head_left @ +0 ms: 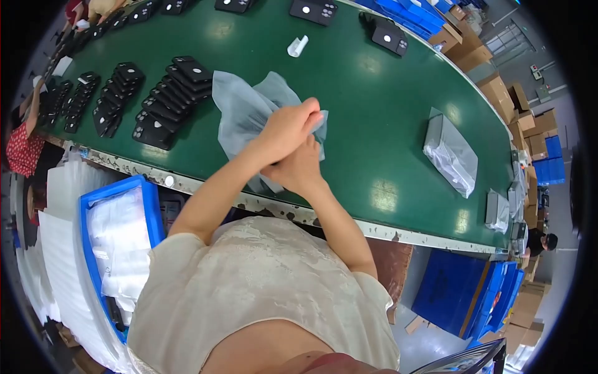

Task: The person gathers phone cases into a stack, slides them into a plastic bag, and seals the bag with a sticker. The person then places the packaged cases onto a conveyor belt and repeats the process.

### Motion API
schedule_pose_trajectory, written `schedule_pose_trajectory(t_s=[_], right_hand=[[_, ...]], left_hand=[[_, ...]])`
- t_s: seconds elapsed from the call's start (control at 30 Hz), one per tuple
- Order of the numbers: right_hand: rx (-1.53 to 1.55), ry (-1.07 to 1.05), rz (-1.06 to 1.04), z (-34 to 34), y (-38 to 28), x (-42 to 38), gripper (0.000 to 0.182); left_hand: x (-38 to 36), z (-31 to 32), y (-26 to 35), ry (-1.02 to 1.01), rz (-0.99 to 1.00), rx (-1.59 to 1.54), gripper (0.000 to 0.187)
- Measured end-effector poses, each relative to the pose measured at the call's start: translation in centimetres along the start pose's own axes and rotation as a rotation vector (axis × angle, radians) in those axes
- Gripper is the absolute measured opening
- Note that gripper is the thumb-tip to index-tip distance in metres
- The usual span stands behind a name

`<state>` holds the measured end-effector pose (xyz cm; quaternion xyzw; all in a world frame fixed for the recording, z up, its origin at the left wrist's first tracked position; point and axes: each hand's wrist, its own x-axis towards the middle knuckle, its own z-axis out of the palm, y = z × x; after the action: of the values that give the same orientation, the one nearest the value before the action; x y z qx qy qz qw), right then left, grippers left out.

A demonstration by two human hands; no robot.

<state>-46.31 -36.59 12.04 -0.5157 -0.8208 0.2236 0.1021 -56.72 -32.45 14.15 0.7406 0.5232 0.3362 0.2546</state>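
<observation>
My left hand (288,129) lies over my right, its fingers curled closed at the edge of a crumpled, translucent grey-blue plastic bag (240,109). Just below it, my right hand (300,167) is closed against the bag too, its fingers mostly hidden behind the left. The bag spreads out on the green table to the left of both hands. Whatever may be inside it is hidden. Left of the bag lies an overlapping row of flat black phone-like pieces (171,103) with round marks on them.
More black pieces (311,10) line the table's far side. A small white curled scrap (298,46) lies ahead. Bagged boxes (450,153) sit on the green table (374,124) at right. A blue bin (146,212) with clear bags stands lower left. People work at far left.
</observation>
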Motion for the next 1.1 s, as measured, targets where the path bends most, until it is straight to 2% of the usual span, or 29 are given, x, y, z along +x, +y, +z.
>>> schedule_pose_trajectory(t_s=[0.03, 0.1, 0.13, 0.2, 0.27, 0.33, 0.37, 0.43, 0.53, 0.57, 0.67, 0.73, 0.77, 0.8, 0.83, 0.9, 0.97, 1.07, 1.1], right_hand=[[0.005, 0.006, -0.016, 1.3, 0.2, 0.8, 0.089], [-0.135, 0.134, -0.027, 4.6, 1.1, 3.1, 0.093], [-0.205, 0.200, -0.027, 5.2, 1.0, 4.1, 0.095], [-0.179, 0.244, -0.033, 4.5, 0.0, 5.2, 0.096], [-0.153, 0.286, -0.029, 4.1, -0.7, 5.5, 0.100], [-0.164, 0.315, -0.029, 5.2, -1.7, 7.2, 0.102], [-0.173, 0.350, -0.027, 5.6, -2.4, 8.8, 0.104], [-0.189, 0.383, -0.024, 5.0, -2.8, 11.8, 0.107], [-0.024, 0.161, 0.146, 2.8, -3.0, 17.1, 0.110], [-0.022, 0.170, 0.148, 3.0, -3.2, 17.2, 0.110], [-0.522, 0.577, -0.127, 4.0, -2.8, 16.1, 0.112], [-0.533, 0.490, -0.115, 3.9, -2.1, 15.6, 0.112], [-0.526, 0.410, -0.089, 3.9, -1.8, 15.3, 0.112], [-0.518, 0.337, -0.060, 3.8, -1.4, 14.8, 0.111], [-0.528, 0.355, -0.049, 3.0, -1.5, 14.2, 0.111], [-0.201, 0.263, 0.099, 0.4, -3.1, 12.2, 0.111], [-0.240, 0.322, 0.118, -1.0, -5.0, 9.6, 0.109], [-0.332, 0.302, 0.103, 1.8, -3.5, 9.8, 0.106], [-0.309, 0.299, 0.114, 3.4, -2.3, 10.6, 0.103]], left_hand=[[-1.6, -0.3, -0.1, 0.009, -0.001, 0.015, 0.018], [-5.3, -1.7, -0.9, 0.317, 0.046, 0.116, 0.021], [-6.8, -2.8, -1.1, 0.322, 0.056, 0.132, 0.021], [-9.5, -5.4, -2.0, 0.669, 0.169, 0.742, 0.024], [-11.7, -4.8, -7.1, 0.667, -0.030, 0.856, 0.025], [-14.4, -3.5, -15.2, 0.479, -0.300, 0.392, 0.027], [-14.2, -3.5, -15.6, 0.485, -0.292, 0.394, 0.027], [-14.2, -2.8, -15.9, 0.401, -0.232, 0.306, 0.028], [-14.7, -3.6, -14.9, 0.353, -0.232, 0.215, 0.027], [-14.5, -4.6, -14.3, 0.347, -0.255, 0.171, 0.025], [-13.9, -8.1, -12.1, 0.340, -0.261, 0.069, 0.021], [-14.4, -9.4, -11.0, 0.327, -0.254, -0.035, 0.016], [-14.7, -8.8, -11.1, 0.318, -0.250, -0.039, 0.016], [-15.1, -7.9, -11.2, 0.182, -0.251, -0.045, 0.014], [-15.1, -6.9, -11.1, 0.055, -0.241, -0.050, 0.014], [-16.0, -4.9, -9.8, 0.040, -0.285, -0.129, 0.015], [-17.5, -4.2, -10.4, -0.020, -0.363, -0.194, 0.019], [-18.1, -5.6, -10.8, 0.022, -0.280, -0.082, 0.020], [-17.8, -7.1, -10.8, -0.120, -0.381, 0.056, 0.020]])
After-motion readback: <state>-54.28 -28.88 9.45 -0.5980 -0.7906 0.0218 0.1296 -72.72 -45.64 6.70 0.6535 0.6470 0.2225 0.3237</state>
